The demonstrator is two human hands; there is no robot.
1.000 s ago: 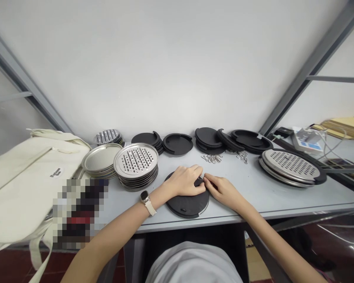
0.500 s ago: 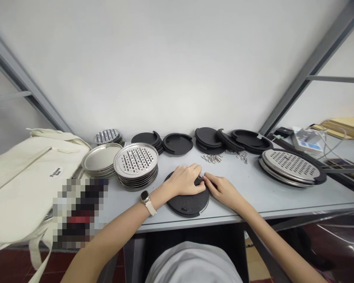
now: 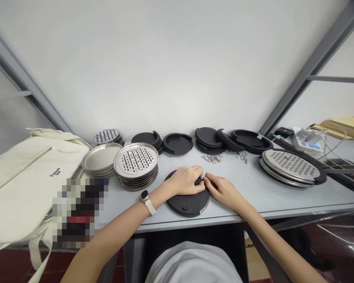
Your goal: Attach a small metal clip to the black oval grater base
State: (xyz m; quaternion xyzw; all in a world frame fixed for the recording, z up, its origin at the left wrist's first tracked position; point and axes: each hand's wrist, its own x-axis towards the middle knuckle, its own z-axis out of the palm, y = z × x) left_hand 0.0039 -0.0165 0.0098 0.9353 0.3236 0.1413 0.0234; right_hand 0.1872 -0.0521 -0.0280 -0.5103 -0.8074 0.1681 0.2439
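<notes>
A black round plastic disc (image 3: 190, 204) lies flat on the table near its front edge, partly hidden by my left hand (image 3: 187, 181). That hand, with a watch on its wrist, rests across the disc, its fingers bent down over the far right part of the rim. Just to the right, my right hand (image 3: 221, 188) is closed in a pinch at the disc's rim. A tiny shiny metal clip (image 3: 202, 179) shows between the two hands, at the right fingertips; its shape is mostly hidden.
Stacked metal grater discs (image 3: 137, 161) and plain metal discs (image 3: 102, 157) stand left. Black round holders (image 3: 178, 144) line the wall, with metal wire clips (image 3: 211, 158) before them. More grater discs (image 3: 292, 163) lie right. A cream bag (image 3: 23, 177) covers the left end.
The hands and the disc stay almost in place. My right fingertips have shifted very slightly at the rim, and the shiny metal there shows a little more.
</notes>
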